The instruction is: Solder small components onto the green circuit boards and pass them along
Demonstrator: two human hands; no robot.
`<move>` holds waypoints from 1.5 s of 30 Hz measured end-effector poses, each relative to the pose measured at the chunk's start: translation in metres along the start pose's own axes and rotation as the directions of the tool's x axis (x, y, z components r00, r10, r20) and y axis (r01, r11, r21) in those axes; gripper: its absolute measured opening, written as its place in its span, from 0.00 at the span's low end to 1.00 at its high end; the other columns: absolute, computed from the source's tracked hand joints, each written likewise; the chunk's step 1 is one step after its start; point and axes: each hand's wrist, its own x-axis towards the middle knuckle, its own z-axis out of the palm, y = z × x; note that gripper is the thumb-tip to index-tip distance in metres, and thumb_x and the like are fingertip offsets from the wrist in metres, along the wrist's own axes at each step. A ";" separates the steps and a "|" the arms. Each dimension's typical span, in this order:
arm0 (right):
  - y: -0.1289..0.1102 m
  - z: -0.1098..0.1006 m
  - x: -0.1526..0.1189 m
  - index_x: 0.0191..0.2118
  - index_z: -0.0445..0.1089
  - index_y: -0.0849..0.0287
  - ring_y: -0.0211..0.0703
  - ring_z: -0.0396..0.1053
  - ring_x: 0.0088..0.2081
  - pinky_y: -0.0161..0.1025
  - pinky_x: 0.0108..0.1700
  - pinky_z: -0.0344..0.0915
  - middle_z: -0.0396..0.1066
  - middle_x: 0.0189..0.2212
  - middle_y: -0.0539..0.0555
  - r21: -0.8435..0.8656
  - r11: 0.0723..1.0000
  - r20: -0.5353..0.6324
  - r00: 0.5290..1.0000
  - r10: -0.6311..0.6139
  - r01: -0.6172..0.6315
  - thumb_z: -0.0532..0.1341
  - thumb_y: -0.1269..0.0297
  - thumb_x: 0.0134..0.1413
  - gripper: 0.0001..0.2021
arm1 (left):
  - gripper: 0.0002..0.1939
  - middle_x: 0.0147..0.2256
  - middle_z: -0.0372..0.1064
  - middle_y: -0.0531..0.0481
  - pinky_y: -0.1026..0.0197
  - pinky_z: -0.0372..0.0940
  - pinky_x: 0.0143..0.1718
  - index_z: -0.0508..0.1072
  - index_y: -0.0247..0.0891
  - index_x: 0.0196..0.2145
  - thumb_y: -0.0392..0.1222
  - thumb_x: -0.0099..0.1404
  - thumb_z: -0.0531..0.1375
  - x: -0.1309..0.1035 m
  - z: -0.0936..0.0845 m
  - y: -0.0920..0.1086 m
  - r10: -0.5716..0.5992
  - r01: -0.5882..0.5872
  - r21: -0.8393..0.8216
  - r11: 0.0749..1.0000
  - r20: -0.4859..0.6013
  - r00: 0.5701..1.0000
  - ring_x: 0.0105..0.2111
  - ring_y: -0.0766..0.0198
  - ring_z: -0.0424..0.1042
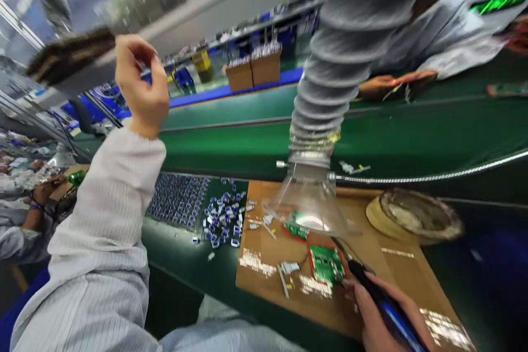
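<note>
The right hand [377, 316], low at 5 o'clock, has its fingers wrapped around a soldering iron [381, 300], whose dark tip points toward 11 o'clock and ends just beside a green circuit board [326, 264] on a brown mat [371, 280]. A second board [297, 225] lies under a clear funnel hood [311, 206], which hangs from a grey ribbed hose [334, 66] at 12 o'clock. The left hand [140, 88] is raised at 10 o'clock, fingers curled loosely together, holding nothing that shows. Small blue parts [223, 220] lie scattered left of the mat, beside a tray [177, 198] of them. A tin [416, 217] sits at 3 o'clock.
</note>
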 end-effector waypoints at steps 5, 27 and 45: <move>0.005 -0.004 -0.009 0.46 0.75 0.57 0.50 0.79 0.32 0.46 0.40 0.76 0.80 0.33 0.56 -0.034 0.997 0.030 0.997 0.067 -0.066 0.70 0.45 0.53 0.23 | 0.07 0.34 0.77 0.50 0.53 0.69 0.40 0.78 0.47 0.37 0.37 0.66 0.61 -0.182 -0.035 0.095 -0.015 0.341 -0.099 0.935 0.949 0.316 0.34 0.58 0.75; 0.009 -0.012 -0.003 0.58 0.67 0.50 0.52 0.81 0.49 0.50 0.52 0.77 0.81 0.48 0.57 -0.169 0.944 0.359 0.910 -0.208 0.282 0.64 0.58 0.64 0.18 | 0.11 0.32 0.77 0.46 0.58 0.65 0.33 0.80 0.37 0.39 0.38 0.72 0.57 -0.276 -0.035 0.178 -0.164 0.493 -0.107 0.863 0.864 0.476 0.29 0.61 0.73; -0.029 0.005 -0.005 0.50 0.71 0.50 0.41 0.81 0.38 0.40 0.44 0.80 0.81 0.38 0.50 0.217 0.974 0.286 0.950 -0.125 0.063 0.70 0.64 0.59 0.15 | 0.11 0.28 0.79 0.49 0.63 0.64 0.30 0.84 0.37 0.31 0.47 0.60 0.68 -0.268 0.001 0.265 -0.137 0.977 0.150 0.152 0.982 -0.129 0.27 0.65 0.70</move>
